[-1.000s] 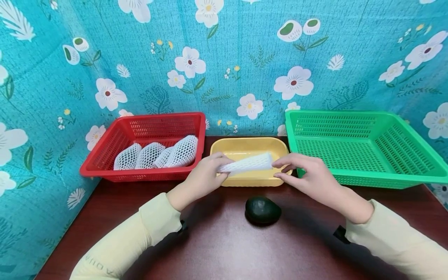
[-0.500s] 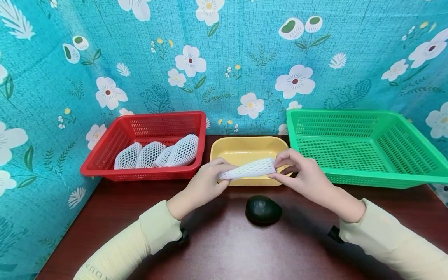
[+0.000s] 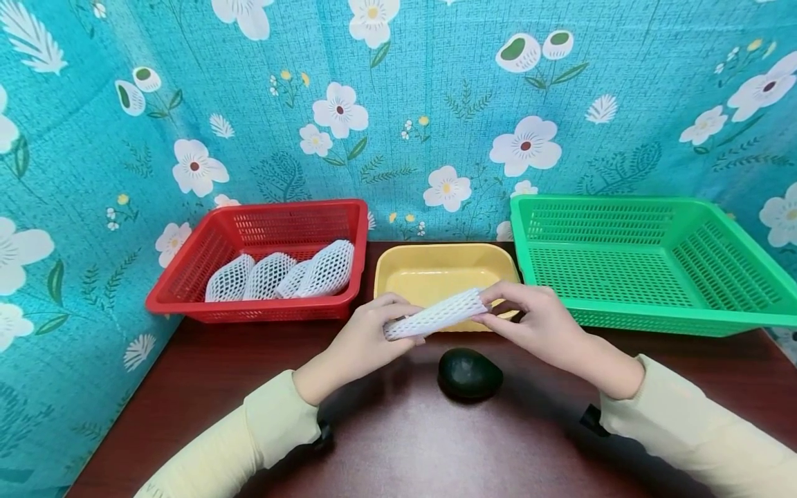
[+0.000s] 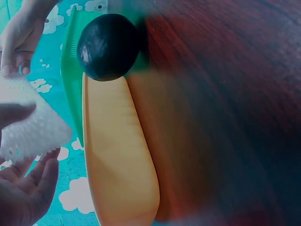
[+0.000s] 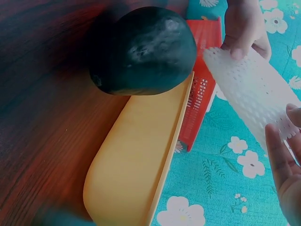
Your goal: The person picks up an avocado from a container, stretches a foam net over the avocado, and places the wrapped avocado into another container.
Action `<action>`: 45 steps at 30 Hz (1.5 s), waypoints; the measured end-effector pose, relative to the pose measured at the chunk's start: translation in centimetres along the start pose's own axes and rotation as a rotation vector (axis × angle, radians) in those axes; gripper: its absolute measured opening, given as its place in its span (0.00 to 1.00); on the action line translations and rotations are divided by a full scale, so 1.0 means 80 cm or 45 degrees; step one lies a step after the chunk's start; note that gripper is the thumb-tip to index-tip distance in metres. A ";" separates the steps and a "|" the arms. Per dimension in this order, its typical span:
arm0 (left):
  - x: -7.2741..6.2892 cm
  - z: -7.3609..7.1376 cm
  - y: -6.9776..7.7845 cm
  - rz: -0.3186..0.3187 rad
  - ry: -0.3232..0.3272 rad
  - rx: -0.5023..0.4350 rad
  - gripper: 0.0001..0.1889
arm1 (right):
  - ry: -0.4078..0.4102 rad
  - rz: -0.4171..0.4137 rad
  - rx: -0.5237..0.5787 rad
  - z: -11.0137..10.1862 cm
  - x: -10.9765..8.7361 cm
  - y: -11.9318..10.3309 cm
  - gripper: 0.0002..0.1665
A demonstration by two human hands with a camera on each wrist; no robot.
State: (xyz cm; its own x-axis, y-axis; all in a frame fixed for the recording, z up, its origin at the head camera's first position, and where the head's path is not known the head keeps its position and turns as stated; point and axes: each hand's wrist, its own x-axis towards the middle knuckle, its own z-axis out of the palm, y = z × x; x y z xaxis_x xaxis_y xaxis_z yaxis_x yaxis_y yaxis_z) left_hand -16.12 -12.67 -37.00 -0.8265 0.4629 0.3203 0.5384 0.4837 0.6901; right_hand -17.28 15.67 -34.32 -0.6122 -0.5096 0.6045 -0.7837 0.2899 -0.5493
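Both hands hold a flattened white foam fruit net (image 3: pixel 438 315) above the table, in front of the yellow tray. My left hand (image 3: pixel 373 339) grips its lower left end, thumb on one face and fingers behind, as the left wrist view shows on the net (image 4: pixel 37 125). At the upper right end, the thumb and fingers of my right hand (image 3: pixel 538 315) pinch the net's edge. A dark green avocado (image 3: pixel 470 373) lies on the table just below the hands; it looms large in the right wrist view, where the net (image 5: pixel 256 89) slants at the right.
The yellow tray (image 3: pixel 429 280) stands at the back middle with nothing in it. On its left, a red basket (image 3: pixel 249 308) contains several items in white foam nets (image 3: pixel 330 270). A green basket (image 3: pixel 629 308) is on the right. A floral cloth (image 3: pixel 436 104) hangs behind.
My right hand has moved left and taken hold of the net's right end. The net has come slightly lower and its left end now dips more. The avocado has stayed put.
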 end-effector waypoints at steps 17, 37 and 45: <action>0.010 0.001 0.005 -0.124 -0.134 -0.449 0.23 | -0.015 -0.458 -0.070 0.020 0.015 0.003 0.17; 0.003 -0.019 0.007 -0.126 0.173 -0.401 0.11 | -0.036 -0.436 -0.181 0.014 0.005 -0.003 0.20; 0.003 -0.024 0.005 -0.111 0.204 -0.361 0.09 | -0.071 -0.404 -0.177 0.009 0.000 -0.001 0.20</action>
State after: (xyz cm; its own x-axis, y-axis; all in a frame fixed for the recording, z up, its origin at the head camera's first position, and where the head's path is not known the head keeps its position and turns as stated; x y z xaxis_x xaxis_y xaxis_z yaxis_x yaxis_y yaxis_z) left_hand -16.42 -13.84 -35.40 -0.8950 0.2955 0.3342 0.4156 0.2803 0.8653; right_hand -17.12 15.05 -34.72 -0.3324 -0.6345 0.6978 -0.9431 0.2157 -0.2532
